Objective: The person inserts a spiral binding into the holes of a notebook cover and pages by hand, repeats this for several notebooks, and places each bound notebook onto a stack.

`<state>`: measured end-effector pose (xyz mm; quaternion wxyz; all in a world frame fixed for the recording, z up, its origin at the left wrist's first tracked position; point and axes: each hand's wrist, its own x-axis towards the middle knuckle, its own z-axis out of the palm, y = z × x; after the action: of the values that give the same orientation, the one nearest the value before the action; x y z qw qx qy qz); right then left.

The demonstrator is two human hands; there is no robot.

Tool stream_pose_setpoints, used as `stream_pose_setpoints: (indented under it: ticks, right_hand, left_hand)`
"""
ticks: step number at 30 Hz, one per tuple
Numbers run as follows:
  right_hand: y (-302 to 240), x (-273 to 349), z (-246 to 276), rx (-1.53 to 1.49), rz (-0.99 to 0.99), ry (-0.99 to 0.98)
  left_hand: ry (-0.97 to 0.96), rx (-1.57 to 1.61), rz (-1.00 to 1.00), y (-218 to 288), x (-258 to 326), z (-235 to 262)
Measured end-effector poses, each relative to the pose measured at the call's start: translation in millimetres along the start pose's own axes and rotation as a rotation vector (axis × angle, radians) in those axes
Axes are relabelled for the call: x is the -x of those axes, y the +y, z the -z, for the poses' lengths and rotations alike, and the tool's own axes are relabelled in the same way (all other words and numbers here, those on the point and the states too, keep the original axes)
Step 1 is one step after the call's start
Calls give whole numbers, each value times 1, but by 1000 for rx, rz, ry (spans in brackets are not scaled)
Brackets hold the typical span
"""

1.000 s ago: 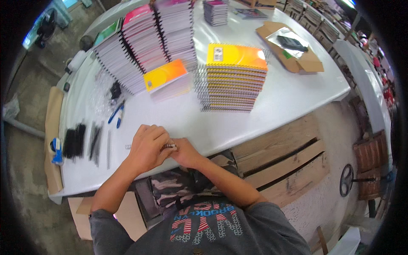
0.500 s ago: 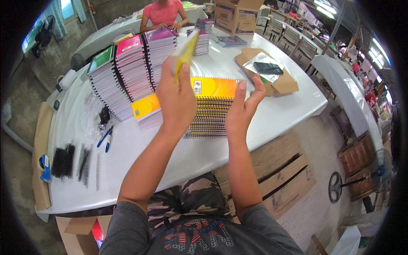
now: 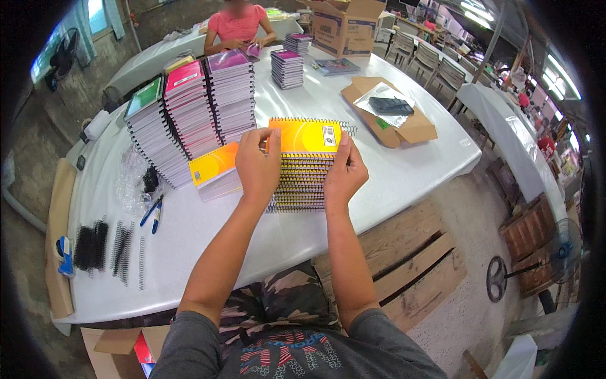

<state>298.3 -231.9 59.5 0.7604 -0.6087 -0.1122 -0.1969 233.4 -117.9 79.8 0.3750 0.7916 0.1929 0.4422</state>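
A yellow-orange spiral notebook (image 3: 302, 135) lies level at the top of a stack of spiral-bound notebooks (image 3: 298, 183), its coil along the far edge. Loose coil wire (image 3: 351, 128) sticks out past its right end. My left hand (image 3: 259, 165) is closed on the notebook's left end, thumb and fingers pinched together. At the right end my right hand (image 3: 344, 175) grips the edge with its thumb on top, just below the protruding wire. Whether the notebook rests on the stack or is held slightly above it, I cannot tell. Beside my left hand sits another orange-covered pile (image 3: 214, 165).
Tall piles of green (image 3: 144, 101), red (image 3: 184, 77) and purple (image 3: 227, 61) notebooks stand at the back left. Blue-handled pliers (image 3: 155, 215) and black coils (image 3: 92, 245) lie left. A phone (image 3: 391, 106) rests on cardboard at the right. Across the table, another person (image 3: 237, 28) handles a purple notebook.
The yellow notebook raised in my left hand has come down flat onto the stack, its cover now turned the other way round. My right hand has closed on its right end.
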Motion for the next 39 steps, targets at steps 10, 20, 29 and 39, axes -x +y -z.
stream_pose_setpoints:
  ticks: [10,20,29,39]
  right_hand:
    - [10,-1,1,20,122,53]
    - [-11,36,36,337,695,-2]
    - [12,121,3,-629,-1158,-746]
    - [37,154,-16,-384,-689,-1376]
  left_hand:
    - [92,-40,-94,2,6,-3]
    - [-275,-501,-115,-76,-26,95]
    - [-338,-670,-300,-87,60,148]
    - [127,-55,295,-100,157,189]
